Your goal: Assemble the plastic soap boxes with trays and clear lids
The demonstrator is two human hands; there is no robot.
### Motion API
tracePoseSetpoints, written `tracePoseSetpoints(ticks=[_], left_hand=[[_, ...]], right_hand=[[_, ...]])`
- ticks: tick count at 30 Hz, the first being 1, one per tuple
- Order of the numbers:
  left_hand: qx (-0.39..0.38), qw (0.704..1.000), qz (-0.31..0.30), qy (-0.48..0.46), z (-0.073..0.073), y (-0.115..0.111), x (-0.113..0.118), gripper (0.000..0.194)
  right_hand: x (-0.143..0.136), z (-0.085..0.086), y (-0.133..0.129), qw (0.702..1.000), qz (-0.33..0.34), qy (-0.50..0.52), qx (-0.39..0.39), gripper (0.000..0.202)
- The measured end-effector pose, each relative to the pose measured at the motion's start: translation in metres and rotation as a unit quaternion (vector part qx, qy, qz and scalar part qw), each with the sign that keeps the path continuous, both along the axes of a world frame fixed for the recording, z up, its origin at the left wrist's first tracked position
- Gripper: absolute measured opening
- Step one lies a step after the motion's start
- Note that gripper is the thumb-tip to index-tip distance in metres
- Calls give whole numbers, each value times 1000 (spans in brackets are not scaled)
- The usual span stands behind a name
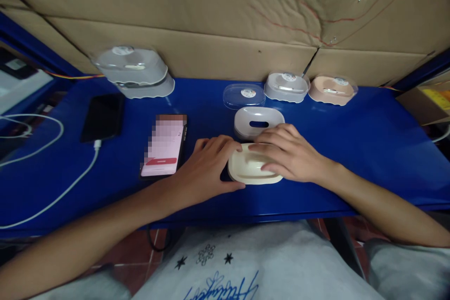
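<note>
A cream oval dish [242, 168] with a raised rim lies at the middle of the blue table, near its front edge. My left hand [211, 164] grips the dish's left end, thumb at the near rim and fingers at the far rim. Over the dish's right part reaches my right hand [291, 154], fingers stretched and apart, their tips above or touching the inside; I cannot tell which. Just behind stands a pale grey oval cover [242, 126] with a dark slot in its top, partly hidden by my right hand. Behind that lies a clear oval lid [234, 96] with a round sticker.
Along the back stand a grey box [284, 93] and a peach box [330, 91] with clear lids, and stacked grey boxes [151, 68] at left. A lit phone [163, 150] and a dark phone [101, 117] on a white cable [82, 178] lie left. Cardboard [176, 18] lines the back.
</note>
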State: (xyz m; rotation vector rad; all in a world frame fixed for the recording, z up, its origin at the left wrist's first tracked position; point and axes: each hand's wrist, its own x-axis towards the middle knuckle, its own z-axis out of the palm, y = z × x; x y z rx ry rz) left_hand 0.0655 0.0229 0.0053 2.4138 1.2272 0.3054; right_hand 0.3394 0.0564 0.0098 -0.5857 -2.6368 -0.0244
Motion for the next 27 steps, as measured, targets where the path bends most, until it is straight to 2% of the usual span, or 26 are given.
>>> tracePoseSetpoints(ticks=[2, 4, 7, 9, 11, 13, 14, 18, 21, 24, 27], left_hand=[[-12, 1000, 4, 6, 0, -1, 1, 87], [-27, 1000, 7, 14, 0, -1, 2, 96], [-48, 999, 20, 3, 2, 1, 2, 88], [-58, 996, 49, -38, 4, 3, 1, 82], [-82, 986, 91, -111, 6, 7, 1, 82], [-134, 963, 133, -193, 6, 10, 0, 84], [-163, 946, 151, -236, 6, 11, 0, 84], [-261, 863, 176, -396, 4, 16, 3, 85], [-314, 813, 196, -450, 6, 18, 3, 94], [-344, 796, 194, -459, 9, 20, 1, 101], [-350, 799, 160, -463, 10, 20, 0, 105]], right_hand=[[5, -3, 8, 998, -54, 4, -16, 41], [11, -6, 18, 995, -85, -3, -42, 38], [17, -8, 27, 988, -123, 34, -85, 32], [15, -6, 25, 969, -160, 123, -140, 29], [9, -2, 17, 935, -186, 222, -207, 29], [2, 0, 8, 907, -184, 277, -256, 27], [-1, 1, 4, 905, -171, 282, -268, 26], [-4, -4, 1, 947, -76, 218, -226, 22], [0, -11, 9, 970, -45, 151, -184, 40], [3, -15, 14, 976, -40, 118, -178, 36], [2, -15, 12, 981, -39, 104, -159, 36]])
